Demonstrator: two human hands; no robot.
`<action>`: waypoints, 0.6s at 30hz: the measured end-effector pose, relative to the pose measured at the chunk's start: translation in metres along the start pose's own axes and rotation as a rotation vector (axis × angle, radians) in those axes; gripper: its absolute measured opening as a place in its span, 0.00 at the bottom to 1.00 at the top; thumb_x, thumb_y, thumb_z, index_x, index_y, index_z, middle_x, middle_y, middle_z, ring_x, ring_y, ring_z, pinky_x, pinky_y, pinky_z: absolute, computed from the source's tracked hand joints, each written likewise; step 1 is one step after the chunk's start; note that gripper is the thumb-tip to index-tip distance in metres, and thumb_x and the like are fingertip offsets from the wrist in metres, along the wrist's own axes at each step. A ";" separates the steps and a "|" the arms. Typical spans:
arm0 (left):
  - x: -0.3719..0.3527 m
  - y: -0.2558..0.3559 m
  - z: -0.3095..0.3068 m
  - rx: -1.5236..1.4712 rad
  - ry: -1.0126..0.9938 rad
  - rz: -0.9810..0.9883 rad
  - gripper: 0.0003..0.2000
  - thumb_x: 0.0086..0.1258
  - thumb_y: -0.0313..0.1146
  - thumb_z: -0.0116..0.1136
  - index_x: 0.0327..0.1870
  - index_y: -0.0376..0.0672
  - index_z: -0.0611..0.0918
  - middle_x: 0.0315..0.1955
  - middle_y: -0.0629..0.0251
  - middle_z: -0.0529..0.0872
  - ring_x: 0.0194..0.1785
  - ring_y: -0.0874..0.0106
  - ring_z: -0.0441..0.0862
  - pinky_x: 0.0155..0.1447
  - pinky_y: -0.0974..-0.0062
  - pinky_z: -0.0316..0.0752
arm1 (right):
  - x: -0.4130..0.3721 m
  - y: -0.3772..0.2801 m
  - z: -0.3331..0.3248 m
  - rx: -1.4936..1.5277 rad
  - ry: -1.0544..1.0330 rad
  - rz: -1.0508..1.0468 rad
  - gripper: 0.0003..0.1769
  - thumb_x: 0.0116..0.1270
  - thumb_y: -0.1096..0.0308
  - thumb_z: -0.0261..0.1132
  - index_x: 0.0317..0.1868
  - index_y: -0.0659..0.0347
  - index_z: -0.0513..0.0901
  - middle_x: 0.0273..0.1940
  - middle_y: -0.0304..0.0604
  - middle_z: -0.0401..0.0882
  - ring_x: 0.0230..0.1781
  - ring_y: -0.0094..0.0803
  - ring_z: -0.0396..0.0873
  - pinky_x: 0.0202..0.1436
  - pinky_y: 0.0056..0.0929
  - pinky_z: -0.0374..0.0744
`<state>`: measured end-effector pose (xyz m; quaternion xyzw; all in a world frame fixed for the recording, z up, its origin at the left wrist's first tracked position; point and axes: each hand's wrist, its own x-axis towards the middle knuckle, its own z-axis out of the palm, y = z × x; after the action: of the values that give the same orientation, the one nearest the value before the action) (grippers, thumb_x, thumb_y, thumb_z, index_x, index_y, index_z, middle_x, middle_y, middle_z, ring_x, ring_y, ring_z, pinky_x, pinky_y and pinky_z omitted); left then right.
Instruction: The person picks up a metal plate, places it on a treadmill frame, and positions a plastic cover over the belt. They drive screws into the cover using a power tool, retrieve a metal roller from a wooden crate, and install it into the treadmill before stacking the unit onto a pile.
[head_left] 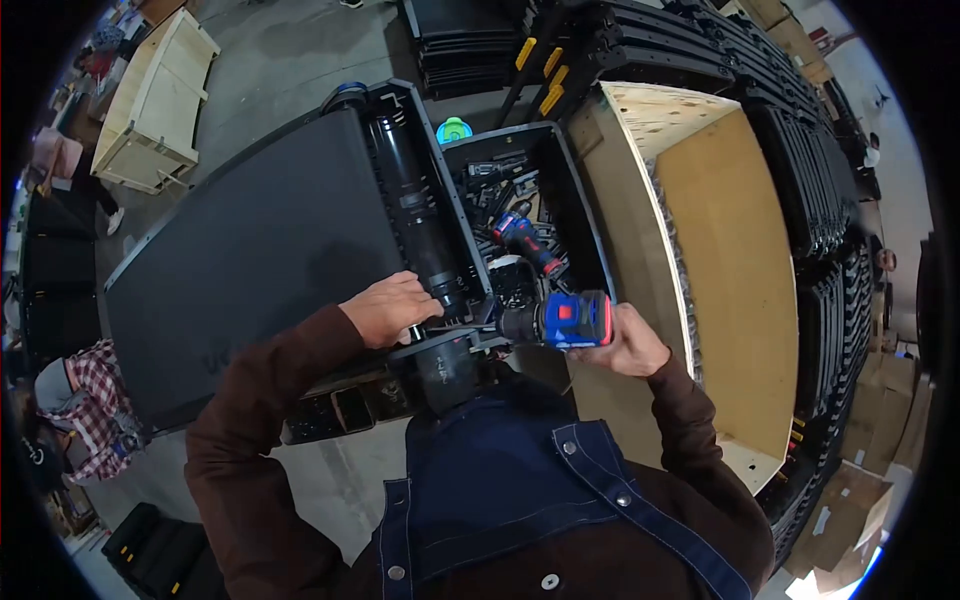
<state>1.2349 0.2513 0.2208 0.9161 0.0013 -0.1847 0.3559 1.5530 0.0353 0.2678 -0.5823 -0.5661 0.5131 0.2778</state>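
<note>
Drill [575, 318]: clenched in right hand [640, 345], aimed left of that grip at frame [450, 190], apparently steadied by left hand [383, 308], hold unclear.

- The drill [572, 320] is blue and black with bright red bits. It lies on its side in the right hand [635, 345], with its black nose pointing left, at the near end of the big black frame.
- The big black frame [270, 200] is long, with a wide flat top. The left hand [390, 308] is on its near end.
- The black tube [432, 250] is long, round and shiny. It lies in a narrow slot along the frame's right side.
</note>
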 end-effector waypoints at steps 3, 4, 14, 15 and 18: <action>-0.002 -0.002 0.005 0.006 0.009 -0.009 0.27 0.49 0.26 0.70 0.55 0.40 0.80 0.44 0.63 0.85 0.54 0.62 0.77 0.67 0.65 0.64 | -0.012 0.062 0.022 0.464 -0.037 0.269 0.22 0.55 0.70 0.81 0.49 0.63 0.83 0.38 0.34 0.84 0.40 0.24 0.80 0.50 0.31 0.81; -0.002 -0.002 0.006 0.010 -0.010 -0.012 0.27 0.50 0.25 0.71 0.56 0.41 0.80 0.44 0.64 0.85 0.53 0.62 0.77 0.67 0.65 0.64 | -0.010 0.069 0.027 0.279 -0.006 0.170 0.25 0.53 0.69 0.83 0.51 0.61 0.82 0.39 0.34 0.84 0.42 0.23 0.80 0.51 0.30 0.81; -0.008 -0.003 0.018 0.014 0.211 0.114 0.23 0.46 0.22 0.68 0.47 0.42 0.78 0.37 0.63 0.83 0.49 0.62 0.78 0.61 0.67 0.67 | -0.029 -0.036 0.007 -1.019 0.090 -0.571 0.29 0.53 0.60 0.73 0.58 0.51 0.84 0.57 0.35 0.85 0.54 0.34 0.80 0.65 0.42 0.68; -0.009 0.001 0.011 -0.061 0.189 0.078 0.27 0.45 0.20 0.68 0.52 0.40 0.78 0.38 0.62 0.84 0.49 0.61 0.78 0.62 0.65 0.68 | -0.035 -0.020 0.002 -0.766 0.125 -0.444 0.28 0.54 0.60 0.73 0.58 0.51 0.84 0.55 0.36 0.85 0.53 0.35 0.80 0.65 0.41 0.68; -0.012 0.002 0.013 -0.126 0.196 -0.019 0.32 0.46 0.21 0.69 0.59 0.38 0.77 0.42 0.60 0.85 0.53 0.60 0.78 0.67 0.62 0.67 | -0.043 0.051 0.020 -0.062 0.455 0.044 0.22 0.58 0.65 0.76 0.52 0.59 0.85 0.46 0.40 0.87 0.43 0.30 0.83 0.54 0.36 0.77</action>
<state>1.2197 0.2431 0.2175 0.9056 0.0565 -0.0972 0.4090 1.5607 -0.0205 0.2275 -0.7035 -0.4915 0.3568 0.3689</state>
